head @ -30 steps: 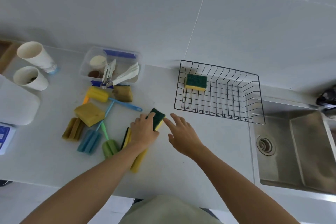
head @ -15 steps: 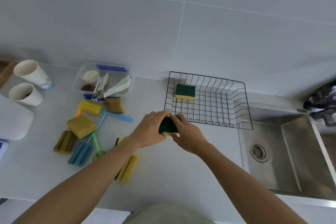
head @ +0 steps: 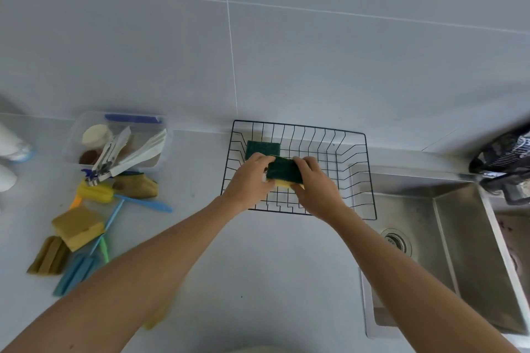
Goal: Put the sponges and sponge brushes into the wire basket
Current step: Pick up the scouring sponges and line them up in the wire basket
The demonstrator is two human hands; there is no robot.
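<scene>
Over the black wire basket (head: 355, 157), my left hand (head: 249, 178) and my right hand (head: 314, 180) both grip one green-and-yellow sponge (head: 284, 170). Another green sponge (head: 262, 147) lies in the basket's back left corner, partly hidden by my left hand. On the counter at the left remain a yellow sponge brush with a blue handle (head: 97, 192), a brownish sponge (head: 137, 186), a yellow sponge block (head: 77, 226), an olive ribbed sponge (head: 48, 256), a blue ribbed sponge brush (head: 76, 272) and a green-handled brush (head: 103, 248). A yellow sponge (head: 156, 319) peeks from under my left forearm.
A clear plastic box (head: 86, 129) with utensils stands at the back left against the tiled wall. White cups (head: 8, 146) sit at the far left edge. A steel sink (head: 447, 252) lies right of the basket, with a dark object (head: 504, 157) behind it.
Both hands have carried the green-and-yellow sponge from the counter in front of the basket to above the basket's inside. The camera has shifted to the right.
</scene>
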